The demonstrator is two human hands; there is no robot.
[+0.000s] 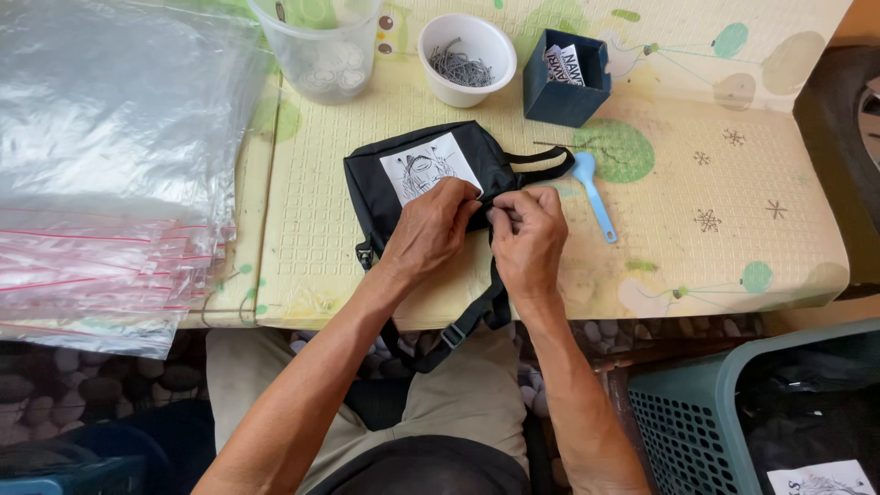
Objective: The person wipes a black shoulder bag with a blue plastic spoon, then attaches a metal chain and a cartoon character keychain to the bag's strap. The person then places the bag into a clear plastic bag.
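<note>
A small black bag (385, 183) with a white printed patch (429, 167) lies on a pale yellow mat (660, 238). Its black strap (458, 325) hangs over the mat's near edge toward my lap. My left hand (429, 227) pinches the bag's right edge just below the patch. My right hand (530, 234) grips the same edge right beside it, fingertips almost touching the left ones. Whatever small piece sits between the fingertips is hidden.
A light blue plastic spoon (594, 192) lies right of the bag. Behind stand a white bowl of small metal pieces (466, 60), a clear tub (323, 46) and a dark blue box (566, 78). Clear zip bags (110, 183) are stacked left; a teal basket (733, 412) stands lower right.
</note>
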